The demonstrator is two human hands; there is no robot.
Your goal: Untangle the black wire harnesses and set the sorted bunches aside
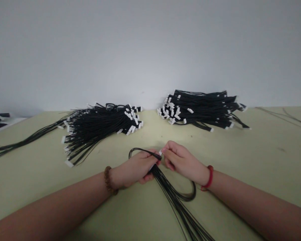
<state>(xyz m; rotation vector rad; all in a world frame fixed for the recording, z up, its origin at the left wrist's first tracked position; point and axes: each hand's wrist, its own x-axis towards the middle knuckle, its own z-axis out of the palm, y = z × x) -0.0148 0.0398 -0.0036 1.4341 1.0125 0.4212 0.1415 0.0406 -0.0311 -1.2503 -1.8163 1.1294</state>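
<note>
My left hand (pixel 140 167) is closed around a bundle of thin black wires (pixel 170 190), close to one end. One loop of the wires bends back over this hand, another curves under my right wrist, and loose lengths run down toward the bottom edge. My right hand (pixel 182 159) pinches a small white connector (pixel 161 152) between thumb and forefinger, right beside the left fingertips. Whether the connector is joined to the wires in the left hand is hard to see. The inner fingers of both hands are partly hidden.
A pile of black cables with white connectors (pixel 97 122) lies at the back left, with glasses (pixel 110 106) behind it. A second cable pile (pixel 203 108) lies at the back right, against the pale wall (pixel 150 50). More wires (pixel 288 115) lie far right on the yellow-green table (pixel 253 160).
</note>
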